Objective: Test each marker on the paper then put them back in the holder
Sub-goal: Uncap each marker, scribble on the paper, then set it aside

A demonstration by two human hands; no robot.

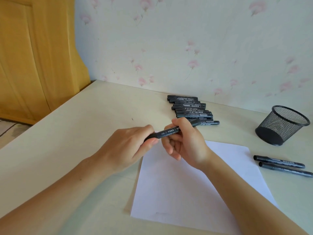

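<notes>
Both hands hold one black marker (169,131) level above the top edge of the white paper (194,184). My left hand (128,148) grips its left end, the cap side, which is mostly hidden in the fingers. My right hand (184,141) grips the barrel with thumb and fingers. A row of several black markers (189,107) lies on the table behind the hands. Two more markers (281,164) lie to the right of the paper. The black mesh holder (284,124) stands at the right, and no marker shows inside it.
The cream table (76,133) meets a floral wallpapered wall at the back. A yellow wooden door (33,56) is at the left, past the table's left edge. A faint mark sits near the paper's lower left.
</notes>
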